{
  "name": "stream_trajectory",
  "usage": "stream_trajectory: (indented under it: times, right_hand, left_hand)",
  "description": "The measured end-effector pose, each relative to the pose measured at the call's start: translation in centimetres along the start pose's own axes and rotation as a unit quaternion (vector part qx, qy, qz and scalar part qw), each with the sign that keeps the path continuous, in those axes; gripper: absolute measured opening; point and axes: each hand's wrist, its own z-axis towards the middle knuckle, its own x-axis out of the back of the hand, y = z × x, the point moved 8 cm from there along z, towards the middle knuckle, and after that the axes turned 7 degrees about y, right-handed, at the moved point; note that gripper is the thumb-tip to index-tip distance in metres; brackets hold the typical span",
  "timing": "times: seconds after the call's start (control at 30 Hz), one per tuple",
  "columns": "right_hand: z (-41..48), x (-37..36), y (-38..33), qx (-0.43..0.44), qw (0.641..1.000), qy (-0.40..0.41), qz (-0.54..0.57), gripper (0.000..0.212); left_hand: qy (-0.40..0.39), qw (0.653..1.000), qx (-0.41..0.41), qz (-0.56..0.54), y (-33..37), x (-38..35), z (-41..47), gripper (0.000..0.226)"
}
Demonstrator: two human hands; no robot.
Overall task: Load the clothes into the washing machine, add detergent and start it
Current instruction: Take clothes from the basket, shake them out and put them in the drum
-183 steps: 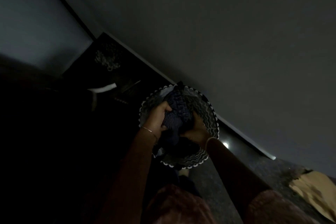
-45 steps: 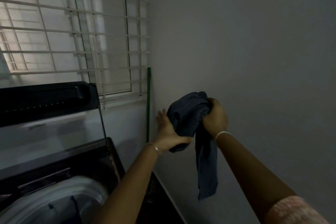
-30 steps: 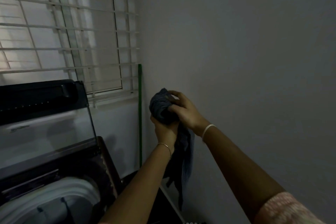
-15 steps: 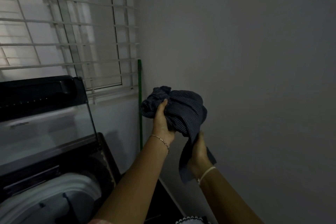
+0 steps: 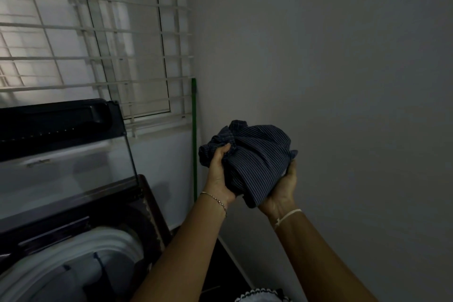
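A plain grey wall (image 5: pixel 343 56) is filling the right half of the view, meeting the far wall in a corner. On that far wall, at the upper left, a window behind a white grille (image 5: pixel 98 32) is letting in pale light. Below it, at the near left, a top-loading washing machine (image 5: pixel 152 206) is standing with its dark-framed glass lid (image 5: pixel 61 144) raised upright against the far wall. The white ring of its tub (image 5: pixel 73 252) is lying open beneath the lid. What is lying inside the tub is too dim to make out. A thin green pole (image 5: pixel 195 142) is leaning upright in the corner, just right of the washer.

A dark blue pinstriped garment (image 5: pixel 255 154), bunched into a loose ball, is being held up in the air in front of the grey wall. It is hanging right of the washer and well apart from the tub opening. The left hand (image 5: pixel 219 174) is gripping its left side, fingers curled into the gathered folds. The right hand (image 5: pixel 282 189) is cupping it from below and from the right. Its palm is turned upward and its fingertips are wrapping round the cloth's right edge. A flap of the cloth is drooping down between the two wrists.

At the near bottom edge, the scalloped black-and-white rim of a laundry basket (image 5: pixel 257 295) is just showing. A thin chain bracelet (image 5: pixel 215 200) is circling the left wrist, and a white thread band (image 5: pixel 288 216) is tied round the right wrist
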Motion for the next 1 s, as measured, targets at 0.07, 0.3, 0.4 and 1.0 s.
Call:
stream_trajectory:
  times: [0.07,0.3,0.4,1.0]
  right_hand:
    - [-0.2,0.0,0.4,-0.013,1.0,-0.007,0.002,0.074]
    - [-1.2,0.0,2.5,-0.071,0.997,-0.034,0.021,0.082]
    - [-1.6,0.3,3.7,-0.091,0.995,-0.036,0.02,0.083]
    - [-4.8,0.5,17.3,-0.221,0.974,-0.031,-0.049,0.068]
  left_hand:
    - [-0.007,1.0,-0.026,-0.007,0.3,0.1,-0.3,0.048]
    - [0.002,0.997,-0.072,-0.025,1.0,2.3,-1.4,0.052]
    - [0.029,0.995,-0.087,-0.029,1.2,4.0,-2.5,0.049]
    - [0.166,0.973,-0.148,-0.063,5.7,17.0,-11.3,0.042]
